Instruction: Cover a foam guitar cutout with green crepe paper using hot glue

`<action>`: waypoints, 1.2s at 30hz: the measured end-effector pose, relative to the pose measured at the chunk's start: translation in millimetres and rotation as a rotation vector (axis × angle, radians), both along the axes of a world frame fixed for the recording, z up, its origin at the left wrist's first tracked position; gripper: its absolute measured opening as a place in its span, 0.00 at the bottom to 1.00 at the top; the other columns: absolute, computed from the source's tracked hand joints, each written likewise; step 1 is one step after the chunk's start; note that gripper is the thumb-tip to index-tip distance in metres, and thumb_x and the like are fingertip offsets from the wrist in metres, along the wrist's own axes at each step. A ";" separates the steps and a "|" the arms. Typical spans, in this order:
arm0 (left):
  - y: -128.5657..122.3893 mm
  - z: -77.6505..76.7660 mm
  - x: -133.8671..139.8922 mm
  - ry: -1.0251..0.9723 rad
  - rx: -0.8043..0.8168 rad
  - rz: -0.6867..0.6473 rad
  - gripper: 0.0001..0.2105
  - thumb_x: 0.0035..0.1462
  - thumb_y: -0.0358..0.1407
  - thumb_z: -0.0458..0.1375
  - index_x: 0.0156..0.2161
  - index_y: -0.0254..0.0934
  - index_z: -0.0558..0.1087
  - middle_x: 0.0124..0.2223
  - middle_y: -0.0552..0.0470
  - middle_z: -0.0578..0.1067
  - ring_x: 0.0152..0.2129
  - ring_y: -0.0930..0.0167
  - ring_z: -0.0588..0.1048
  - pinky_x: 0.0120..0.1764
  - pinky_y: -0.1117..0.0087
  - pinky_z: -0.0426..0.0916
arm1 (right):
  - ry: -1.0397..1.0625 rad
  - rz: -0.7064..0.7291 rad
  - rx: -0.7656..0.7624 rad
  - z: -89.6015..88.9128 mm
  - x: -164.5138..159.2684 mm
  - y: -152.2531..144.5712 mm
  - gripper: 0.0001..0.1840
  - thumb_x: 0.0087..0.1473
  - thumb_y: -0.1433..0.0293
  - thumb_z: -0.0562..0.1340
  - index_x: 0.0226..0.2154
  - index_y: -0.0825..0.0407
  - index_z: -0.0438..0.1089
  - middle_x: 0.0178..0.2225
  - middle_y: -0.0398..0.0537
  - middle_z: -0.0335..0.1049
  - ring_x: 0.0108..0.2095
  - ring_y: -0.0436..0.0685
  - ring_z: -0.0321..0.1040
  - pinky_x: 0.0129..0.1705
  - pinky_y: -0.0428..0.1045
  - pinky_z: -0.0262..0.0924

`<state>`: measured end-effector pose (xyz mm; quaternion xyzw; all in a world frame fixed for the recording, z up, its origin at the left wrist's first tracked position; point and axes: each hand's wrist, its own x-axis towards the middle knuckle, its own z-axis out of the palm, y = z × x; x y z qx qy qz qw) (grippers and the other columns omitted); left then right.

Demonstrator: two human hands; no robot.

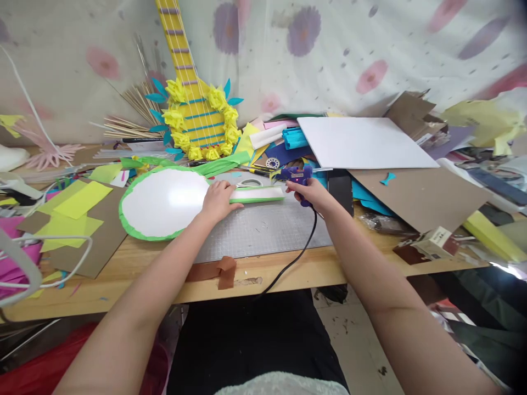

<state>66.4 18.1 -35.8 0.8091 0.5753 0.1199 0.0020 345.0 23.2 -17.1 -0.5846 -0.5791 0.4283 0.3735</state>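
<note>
A white board cutout (pixel 164 203) lies on the table, round at the left with a straight narrow neck (pixel 261 194) to the right, and green paper edging runs along its rim. My left hand (pixel 220 202) grips it where the round part meets the neck, fingers on top and thumb at the near side. In my right hand (pixel 313 193) is a purple glue gun (pixel 297 174), its nozzle pointing left just above the neck's right end. A small red light glows on the gun, and its black cord (pixel 302 253) hangs over the table's front edge.
A grey cutting mat (pixel 263 233) lies under the neck. Behind stands a yellow paper guitar (pixel 201 118) with paper flowers. White board (pixel 366 142) and brown cardboard (pixel 420 195) are at right; yellow paper sheets (pixel 82 198) at left. Brown paper (pixel 226 271) lies near the front edge.
</note>
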 end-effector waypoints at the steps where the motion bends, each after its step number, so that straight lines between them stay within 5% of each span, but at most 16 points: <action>1: -1.9 0.2 -0.7 -0.006 0.021 -0.005 0.33 0.46 0.50 0.65 0.57 0.39 0.68 0.52 0.42 0.70 0.53 0.56 0.65 0.59 0.56 0.55 | -0.022 0.059 -0.036 5.8 -2.4 -2.2 0.20 0.45 0.52 0.66 0.24 0.54 0.69 0.16 0.41 0.62 0.17 0.45 0.54 0.19 0.44 0.50; 7: -16.4 6.1 -34.6 -0.124 0.028 0.009 0.36 0.46 0.49 0.65 0.59 0.40 0.63 0.59 0.43 0.65 0.59 0.57 0.60 0.64 0.53 0.45 | -0.122 0.227 -0.143 30.0 -23.4 -1.7 0.13 0.50 0.61 0.66 0.28 0.55 0.69 0.16 0.41 0.63 0.16 0.45 0.54 0.18 0.43 0.49; 13: -19.9 4.6 -61.0 -0.182 0.010 0.047 0.28 0.50 0.44 0.62 0.55 0.39 0.66 0.59 0.43 0.67 0.57 0.58 0.63 0.61 0.55 0.53 | -0.129 0.393 -0.135 33.3 -49.8 16.4 0.12 0.52 0.62 0.65 0.30 0.54 0.68 0.25 0.45 0.71 0.17 0.43 0.54 0.17 0.42 0.50; 21: -21.4 -0.1 -48.3 -0.253 0.090 0.078 0.19 0.47 0.41 0.65 0.45 0.39 0.71 0.55 0.43 0.67 0.55 0.57 0.63 0.59 0.54 0.57 | -0.165 0.394 -0.111 35.5 -79.6 18.9 0.12 0.53 0.63 0.65 0.31 0.53 0.66 0.25 0.44 0.71 0.16 0.42 0.53 0.15 0.41 0.49; 29: -19.4 -6.0 -37.1 -0.346 0.069 0.124 0.10 0.48 0.37 0.65 0.37 0.40 0.73 0.46 0.46 0.70 0.50 0.60 0.66 0.56 0.57 0.60 | -0.057 0.284 -0.083 24.0 -70.6 23.8 0.11 0.54 0.63 0.65 0.30 0.53 0.66 0.24 0.44 0.69 0.15 0.43 0.53 0.14 0.42 0.49; 36: -16.4 -6.9 -39.5 -0.406 0.075 0.085 0.03 0.48 0.33 0.63 0.27 0.40 0.73 0.40 0.50 0.73 0.48 0.62 0.68 0.56 0.57 0.60 | -0.219 0.366 -0.110 43.1 -78.5 17.3 0.12 0.55 0.62 0.64 0.32 0.54 0.66 0.19 0.41 0.66 0.15 0.43 0.53 0.14 0.42 0.48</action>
